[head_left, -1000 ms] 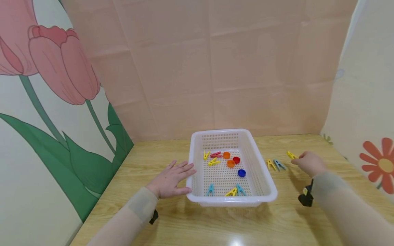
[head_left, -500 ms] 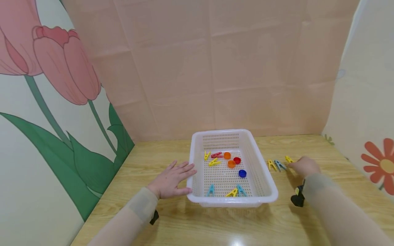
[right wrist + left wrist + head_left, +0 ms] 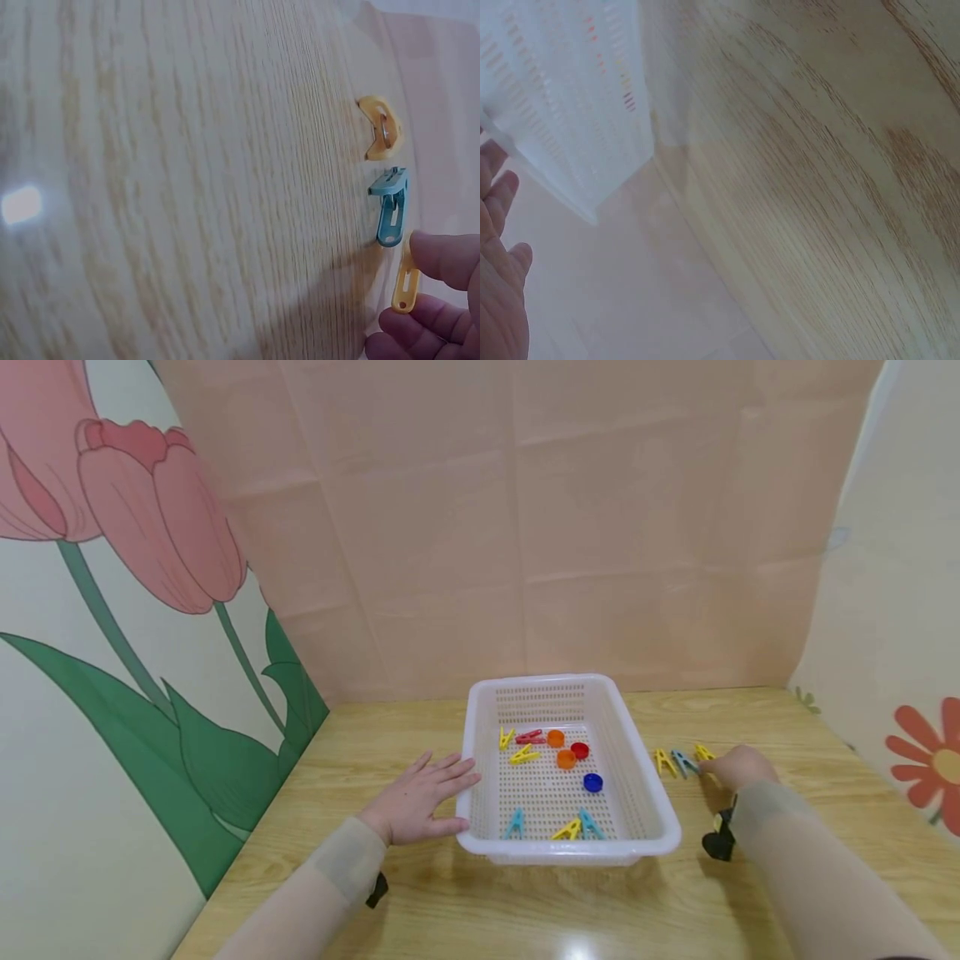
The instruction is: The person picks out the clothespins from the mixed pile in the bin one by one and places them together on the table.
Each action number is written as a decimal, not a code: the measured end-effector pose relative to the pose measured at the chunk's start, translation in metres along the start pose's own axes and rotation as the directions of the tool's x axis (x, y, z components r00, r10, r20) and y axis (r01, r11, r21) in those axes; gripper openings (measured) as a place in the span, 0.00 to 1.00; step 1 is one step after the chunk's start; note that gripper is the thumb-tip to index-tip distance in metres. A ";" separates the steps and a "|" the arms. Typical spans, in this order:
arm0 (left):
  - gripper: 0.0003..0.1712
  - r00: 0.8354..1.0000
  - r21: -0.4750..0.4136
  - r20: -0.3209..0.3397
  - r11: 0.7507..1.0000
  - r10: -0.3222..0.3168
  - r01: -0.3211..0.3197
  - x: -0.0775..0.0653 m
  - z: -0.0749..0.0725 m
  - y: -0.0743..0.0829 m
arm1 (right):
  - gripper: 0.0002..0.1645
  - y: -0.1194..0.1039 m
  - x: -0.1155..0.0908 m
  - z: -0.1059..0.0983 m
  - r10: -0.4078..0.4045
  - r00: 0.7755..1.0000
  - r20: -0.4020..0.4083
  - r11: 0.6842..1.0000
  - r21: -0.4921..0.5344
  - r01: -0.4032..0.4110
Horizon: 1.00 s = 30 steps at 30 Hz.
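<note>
Yellow plastic clothespin (image 3: 401,281): slanted lengthwise away-left, shifted leftward
Right hand (image 3: 738,768): pinching it
Left hand (image 3: 420,797): spread, touching white plastic basket (image 3: 570,845)

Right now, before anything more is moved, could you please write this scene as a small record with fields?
Left hand: fingers extended over the left rim of the basket
Right hand: pinches a yellow clip, right of the basket
Next to held clip: blue clip, then another yellow clip, on the table
Clips in basket: three yellow, two blue, one red
Caps in basket: two orange, one red, one blue
Held clip touching table: cannot tell
</note>
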<state>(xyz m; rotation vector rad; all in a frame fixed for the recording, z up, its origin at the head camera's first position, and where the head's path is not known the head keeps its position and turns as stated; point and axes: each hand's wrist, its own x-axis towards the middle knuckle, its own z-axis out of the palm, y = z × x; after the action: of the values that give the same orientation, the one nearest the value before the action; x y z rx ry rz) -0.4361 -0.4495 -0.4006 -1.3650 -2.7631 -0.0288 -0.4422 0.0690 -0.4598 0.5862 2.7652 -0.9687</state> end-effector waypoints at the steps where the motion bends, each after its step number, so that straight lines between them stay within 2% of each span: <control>1: 0.43 1.000 -0.002 0.002 1.000 -0.003 0.003 0.000 0.000 0.000 | 0.39 0.000 0.000 0.000 0.004 1.000 -0.004 1.000 -0.001 -0.004; 9: 0.43 1.000 -0.005 0.006 1.000 -0.006 0.006 0.000 0.000 0.000 | 0.40 0.000 0.000 0.000 0.009 1.000 -0.009 1.000 -0.024 -0.009; 17: 0.43 1.000 -0.008 0.007 1.000 -0.007 0.007 0.000 0.002 -0.001 | 0.37 0.002 0.003 0.000 0.030 0.999 0.014 0.999 0.027 -0.030; 23: 0.44 1.000 -0.006 0.008 1.000 -0.010 0.010 0.000 0.002 -0.001 | 0.39 0.004 0.004 0.001 0.040 0.999 0.033 0.998 0.050 -0.041; 30: 0.43 1.000 0.003 0.016 1.000 -0.015 0.015 0.000 0.002 -0.001 | 0.43 0.005 0.003 0.000 0.034 0.999 0.030 0.999 0.029 -0.035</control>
<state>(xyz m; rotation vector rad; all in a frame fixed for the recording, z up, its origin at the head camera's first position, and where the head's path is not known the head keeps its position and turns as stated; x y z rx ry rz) -0.4372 -0.4498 -0.4022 -1.3501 -2.7857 -0.0141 -0.4430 0.0741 -0.4636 0.6161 2.7098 -1.0050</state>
